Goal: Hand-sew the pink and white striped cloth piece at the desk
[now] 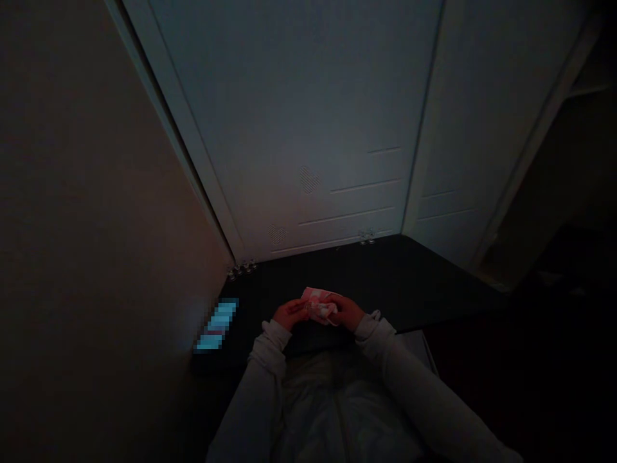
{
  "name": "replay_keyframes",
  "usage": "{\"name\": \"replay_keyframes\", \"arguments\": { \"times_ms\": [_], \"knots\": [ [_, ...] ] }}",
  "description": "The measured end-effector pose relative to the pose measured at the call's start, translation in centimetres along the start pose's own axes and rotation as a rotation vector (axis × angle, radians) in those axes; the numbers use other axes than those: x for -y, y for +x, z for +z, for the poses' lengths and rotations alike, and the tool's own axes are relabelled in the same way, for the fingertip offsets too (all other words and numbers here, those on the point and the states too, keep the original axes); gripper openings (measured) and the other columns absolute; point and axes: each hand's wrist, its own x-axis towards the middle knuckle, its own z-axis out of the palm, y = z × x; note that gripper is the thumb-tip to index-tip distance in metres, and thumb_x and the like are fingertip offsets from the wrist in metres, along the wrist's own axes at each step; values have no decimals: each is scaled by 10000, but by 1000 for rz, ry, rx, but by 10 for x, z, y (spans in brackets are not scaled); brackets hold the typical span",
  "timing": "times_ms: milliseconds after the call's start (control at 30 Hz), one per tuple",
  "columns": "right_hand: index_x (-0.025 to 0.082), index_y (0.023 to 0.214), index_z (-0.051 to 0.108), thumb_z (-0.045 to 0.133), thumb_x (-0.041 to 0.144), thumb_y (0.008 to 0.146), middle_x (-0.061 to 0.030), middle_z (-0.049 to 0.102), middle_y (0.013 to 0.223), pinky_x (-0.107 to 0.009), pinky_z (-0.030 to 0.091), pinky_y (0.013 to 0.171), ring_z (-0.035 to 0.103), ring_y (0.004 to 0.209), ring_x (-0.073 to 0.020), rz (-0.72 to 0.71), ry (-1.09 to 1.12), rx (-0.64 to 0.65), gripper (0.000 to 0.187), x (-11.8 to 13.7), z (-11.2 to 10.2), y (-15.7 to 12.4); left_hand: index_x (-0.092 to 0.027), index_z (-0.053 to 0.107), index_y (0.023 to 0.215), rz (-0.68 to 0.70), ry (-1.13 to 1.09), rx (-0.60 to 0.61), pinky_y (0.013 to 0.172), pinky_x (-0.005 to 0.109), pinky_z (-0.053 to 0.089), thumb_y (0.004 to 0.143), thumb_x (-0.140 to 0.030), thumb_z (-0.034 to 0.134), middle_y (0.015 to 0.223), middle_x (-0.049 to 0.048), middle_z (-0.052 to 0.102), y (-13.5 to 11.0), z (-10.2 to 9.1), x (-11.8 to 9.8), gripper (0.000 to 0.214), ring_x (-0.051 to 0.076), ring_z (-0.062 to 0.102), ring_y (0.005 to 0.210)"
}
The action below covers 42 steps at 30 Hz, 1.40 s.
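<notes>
In a very dark room, my left hand (288, 314) and my right hand (347, 312) meet over a dark desk top (409, 276). Between them is a small pink and white crumpled thing (319, 302), like a wrapper or a piece of cloth. The fingers of both hands are closed on it, the left at its left edge and the right at its right side. Both arms wear pale long sleeves. The dim light hides what the thing is exactly.
A glowing blue screen (218, 325), blurred out, lies on the desk at the left near a plain wall (96, 225). Pale cabinet doors (313, 128) rise behind the desk. The right side of the view is black.
</notes>
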Motion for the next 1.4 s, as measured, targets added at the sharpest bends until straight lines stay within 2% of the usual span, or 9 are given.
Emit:
{"name": "replay_keyframes", "arguments": {
  "times_ms": [133, 233, 467, 633, 867, 1033, 1267, 1400],
  "knots": [
    [152, 944, 555, 502, 227, 653, -34, 575, 904, -281, 396, 704, 517, 782, -157, -27, -30, 97, 305, 1, 1, 0, -95, 588, 884, -20, -6, 6, 719, 384, 455, 414, -272, 737, 845, 106, 644, -1, 0, -2, 524, 194, 599, 702],
    [148, 963, 554, 482, 235, 676, -38, 582, 909, -286, 396, 722, 522, 796, -159, -27, -37, 142, 309, 2, 0, -1, -102, 595, 836, -24, -17, -8, 713, 370, 463, 384, -244, 748, 828, 90, 647, -2, 2, -4, 498, 191, 596, 717],
    [135, 769, 581, 490, 225, 660, -26, 578, 752, -257, 397, 628, 506, 679, -136, 10, -135, 11, 168, 8, -1, -2, -119, 594, 813, -21, 1, -13, 741, 369, 453, 385, -235, 745, 822, 73, 649, -3, 4, -5, 469, 191, 591, 754],
    [132, 725, 572, 496, 218, 647, -20, 562, 703, -253, 386, 618, 492, 659, -133, 6, -183, -28, 139, 11, -1, -2, -123, 587, 800, 14, -23, 2, 735, 344, 449, 382, -239, 745, 817, 62, 645, -3, 5, -4, 462, 167, 588, 723],
    [133, 762, 572, 491, 200, 637, -21, 563, 739, -252, 385, 636, 493, 682, -132, -8, -149, -14, 163, 9, -1, -2, -116, 534, 842, -3, 14, -35, 501, 239, 454, 536, -402, 639, 597, 0, 584, -7, 11, -13, 432, 98, 550, 488],
    [135, 759, 575, 491, 212, 644, -22, 562, 749, -256, 384, 649, 494, 696, -133, -7, -161, -18, 162, 9, -2, -3, -126, 491, 791, -54, 230, 52, 298, 184, 312, 605, -505, 517, 469, -31, 528, -9, 15, -16, 423, 74, 459, 309],
    [147, 770, 579, 510, 181, 612, -19, 560, 760, -258, 387, 649, 491, 715, -141, 4, -107, -11, 175, 10, -2, -3, -134, 487, 808, -75, 219, 54, 334, 195, 336, 576, -468, 567, 458, -26, 539, -11, 18, -19, 414, 90, 486, 339],
    [147, 754, 575, 521, 191, 606, -14, 555, 745, -260, 385, 650, 488, 719, -144, 16, -79, -12, 163, 7, -2, -3, -133, 499, 853, -31, 180, 58, 371, 201, 360, 546, -440, 612, 490, -19, 558, -9, 14, -16, 448, 89, 501, 373]
  ]
}}
